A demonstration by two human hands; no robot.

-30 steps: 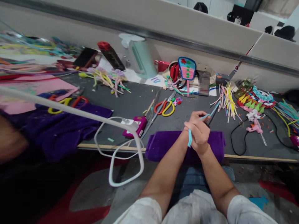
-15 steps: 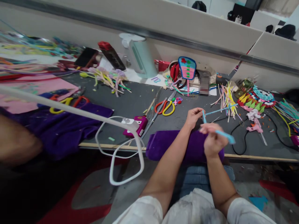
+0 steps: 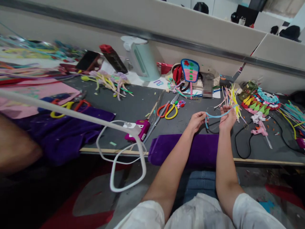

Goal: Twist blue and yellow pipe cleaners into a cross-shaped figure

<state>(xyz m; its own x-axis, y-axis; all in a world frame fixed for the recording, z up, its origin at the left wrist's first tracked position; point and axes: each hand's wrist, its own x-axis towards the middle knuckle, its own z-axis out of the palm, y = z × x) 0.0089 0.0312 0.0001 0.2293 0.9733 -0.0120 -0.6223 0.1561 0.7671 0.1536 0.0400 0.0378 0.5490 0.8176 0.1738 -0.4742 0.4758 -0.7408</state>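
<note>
A light blue pipe cleaner point(image 3: 215, 116) stretches between my two hands above the table, its left end bent downward. My left hand point(image 3: 199, 121) pinches it near that bend. Farther right, my right hand point(image 3: 227, 119) has its fingers on the other part of the strand, and the tip pokes out past them. Under my forearms a folded purple cloth point(image 3: 176, 143) lies along the table edge. Behind my right hand is a bundle of pastel pipe cleaners point(image 3: 230, 95).
Orange-and-yellow-handled scissors point(image 3: 168, 109) lie left of my hands, near a magenta power strip point(image 3: 140, 128). A pink glue gun point(image 3: 260, 128) with a black cord is at right. A white looped lamp arm point(image 3: 114, 124) crosses the left. Another person's arm point(image 3: 17, 146) is at far left.
My right hand has moved up and to the right, away from crossing in front of the strand. The blue pipe cleaner now spans sideways between both hands.
</note>
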